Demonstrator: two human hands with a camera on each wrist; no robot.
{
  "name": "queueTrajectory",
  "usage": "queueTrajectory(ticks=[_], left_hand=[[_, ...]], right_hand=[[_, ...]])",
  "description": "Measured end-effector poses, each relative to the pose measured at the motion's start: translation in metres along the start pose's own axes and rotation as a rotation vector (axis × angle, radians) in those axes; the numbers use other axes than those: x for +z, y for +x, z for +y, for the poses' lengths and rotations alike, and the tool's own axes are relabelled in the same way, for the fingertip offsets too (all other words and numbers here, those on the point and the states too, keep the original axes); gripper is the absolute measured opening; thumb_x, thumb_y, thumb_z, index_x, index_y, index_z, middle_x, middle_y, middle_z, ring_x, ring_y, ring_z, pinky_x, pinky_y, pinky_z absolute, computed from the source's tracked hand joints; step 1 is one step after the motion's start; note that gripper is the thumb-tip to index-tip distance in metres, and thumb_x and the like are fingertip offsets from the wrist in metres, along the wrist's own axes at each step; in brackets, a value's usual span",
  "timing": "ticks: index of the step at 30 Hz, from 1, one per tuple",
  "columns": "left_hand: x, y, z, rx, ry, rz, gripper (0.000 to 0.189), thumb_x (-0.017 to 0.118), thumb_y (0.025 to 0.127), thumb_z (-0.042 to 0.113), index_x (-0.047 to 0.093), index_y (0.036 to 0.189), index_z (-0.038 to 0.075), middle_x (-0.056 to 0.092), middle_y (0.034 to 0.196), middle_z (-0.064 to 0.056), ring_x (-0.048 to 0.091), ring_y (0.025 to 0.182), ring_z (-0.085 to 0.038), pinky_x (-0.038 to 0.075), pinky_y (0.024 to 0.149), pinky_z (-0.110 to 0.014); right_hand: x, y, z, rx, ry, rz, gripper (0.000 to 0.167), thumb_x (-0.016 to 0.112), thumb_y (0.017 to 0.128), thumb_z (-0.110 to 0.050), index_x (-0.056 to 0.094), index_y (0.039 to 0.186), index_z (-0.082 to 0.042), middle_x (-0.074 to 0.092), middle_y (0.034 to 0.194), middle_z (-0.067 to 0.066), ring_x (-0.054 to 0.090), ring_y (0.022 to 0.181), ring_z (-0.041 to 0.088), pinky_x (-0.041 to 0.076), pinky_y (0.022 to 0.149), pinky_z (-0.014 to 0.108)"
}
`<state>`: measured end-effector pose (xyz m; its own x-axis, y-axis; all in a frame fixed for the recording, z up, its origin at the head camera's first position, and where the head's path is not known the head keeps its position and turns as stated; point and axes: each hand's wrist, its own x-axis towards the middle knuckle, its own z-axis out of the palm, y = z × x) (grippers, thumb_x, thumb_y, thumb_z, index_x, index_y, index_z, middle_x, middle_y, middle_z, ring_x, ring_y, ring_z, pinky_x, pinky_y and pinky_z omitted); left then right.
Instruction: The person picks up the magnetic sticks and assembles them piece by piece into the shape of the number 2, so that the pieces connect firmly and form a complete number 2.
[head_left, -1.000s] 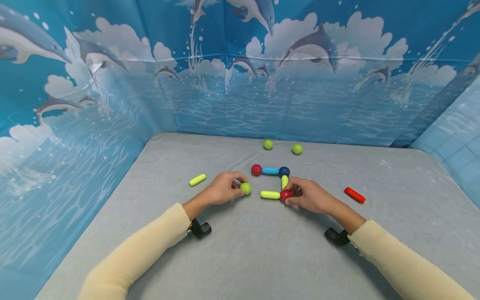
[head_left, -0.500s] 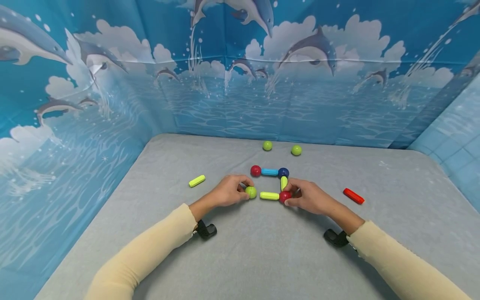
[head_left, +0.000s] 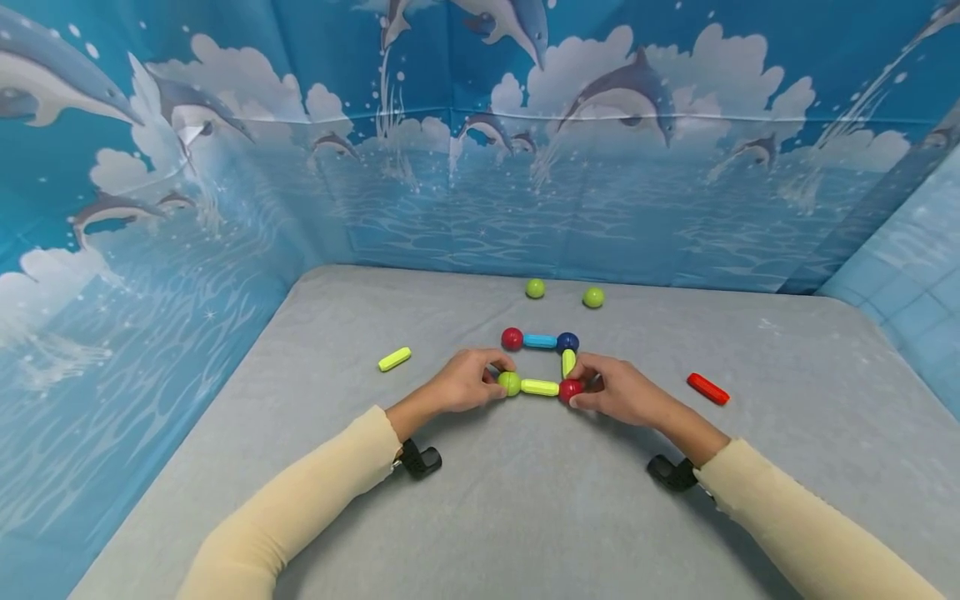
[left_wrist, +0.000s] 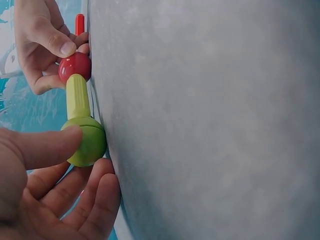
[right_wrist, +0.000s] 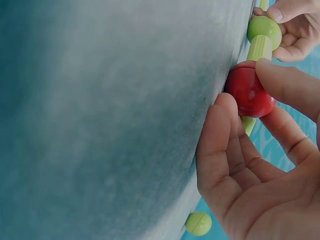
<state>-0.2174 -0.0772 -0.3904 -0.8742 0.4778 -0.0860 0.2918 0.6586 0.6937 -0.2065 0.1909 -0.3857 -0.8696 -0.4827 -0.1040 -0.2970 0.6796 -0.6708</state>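
My left hand point(head_left: 471, 382) pinches a green ball point(left_wrist: 89, 142) between thumb and fingers. The ball sits right at the left end of a yellow-green rod point(head_left: 540, 387). At that rod's other end is a red ball point(right_wrist: 250, 90), pinched by my right hand point(head_left: 617, 390). A second yellow-green rod point(head_left: 568, 362) runs from this red ball back to a dark blue ball point(head_left: 567, 342), its near end partly hidden by my right fingers. From the blue ball a light blue rod point(head_left: 540, 341) leads left to another red ball point(head_left: 512, 338). Together they form a three-sided shape.
Two loose green balls, one left point(head_left: 535, 288) and one right point(head_left: 593, 297), lie near the back edge of the grey cloth-covered table point(head_left: 480, 517). A loose yellow-green rod point(head_left: 394, 359) lies at the left, a red rod point(head_left: 708, 388) at the right. A dolphin-print curtain point(head_left: 450, 200) hangs behind.
My left hand has moved right with the green ball, closing the gap to the end of the yellow-green rod. My right hand has stayed on the red ball.
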Motion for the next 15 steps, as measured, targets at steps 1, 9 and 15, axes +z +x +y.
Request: queueTrajectory(ticks=[1,9,15], left_hand=[[0.0000,-0.0001,0.0002,-0.003,0.000,0.001,0.030,0.071,0.090,0.007,0.067,0.119,0.012,0.068,0.123,-0.007,0.067,0.101,-0.018,0.052,0.069,-0.021],[-0.0015,-0.0004,-0.0002,0.003,0.009,0.000,0.030,0.072,0.090,0.008,0.067,0.119,0.012,0.068,0.123,-0.007,0.067,0.100,-0.019,0.052,0.070,-0.021],[-0.0016,0.0006,-0.0022,0.012,0.011,-0.007,0.030,0.071,0.090,0.009,0.067,0.120,0.012,0.068,0.123,-0.007,0.067,0.101,-0.019,0.053,0.073,-0.023]], right_hand=[[0.0001,0.0001,0.0001,0.002,0.000,0.000,0.020,0.073,0.089,-0.014,0.060,0.104,-0.012,0.066,0.106,0.012,0.061,0.088,0.020,0.052,0.069,0.029],[0.0000,0.0009,0.0012,-0.015,-0.008,0.001,0.020,0.073,0.089,-0.014,0.060,0.103,-0.011,0.067,0.105,0.012,0.061,0.088,0.019,0.052,0.068,0.029],[-0.0003,0.0017,0.0017,-0.018,-0.011,0.003,0.020,0.073,0.089,-0.013,0.060,0.103,-0.011,0.067,0.106,0.013,0.062,0.088,0.019,0.052,0.069,0.029]])
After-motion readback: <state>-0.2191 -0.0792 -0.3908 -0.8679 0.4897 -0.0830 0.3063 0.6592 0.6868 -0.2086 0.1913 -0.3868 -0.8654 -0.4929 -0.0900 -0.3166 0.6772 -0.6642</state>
